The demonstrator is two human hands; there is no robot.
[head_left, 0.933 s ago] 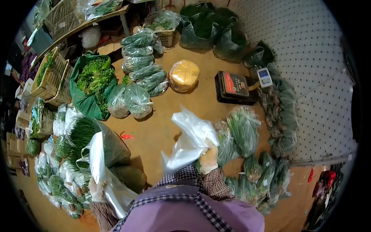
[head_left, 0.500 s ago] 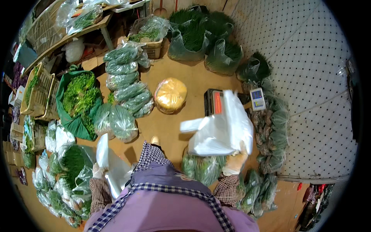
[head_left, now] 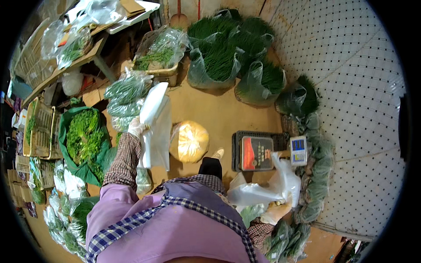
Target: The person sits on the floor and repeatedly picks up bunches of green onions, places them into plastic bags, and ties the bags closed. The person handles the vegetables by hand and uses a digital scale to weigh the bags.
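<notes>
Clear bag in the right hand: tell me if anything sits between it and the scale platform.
Nothing visible does. The clear bag, gripped by the right hand, hangs just below and right of the scale; its top edge already reaches the platform's corner. The platform itself is bare.

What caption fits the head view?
Left hand lifts white bags; right hand grips clear bag beside scale.

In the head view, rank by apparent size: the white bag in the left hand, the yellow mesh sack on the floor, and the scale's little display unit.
1. White bag held up in the left hand; being nearer the camera may inflate it.
2. Yellow mesh sack, clearly shorter than the bag.
3. Display unit, smallest by far.
</notes>
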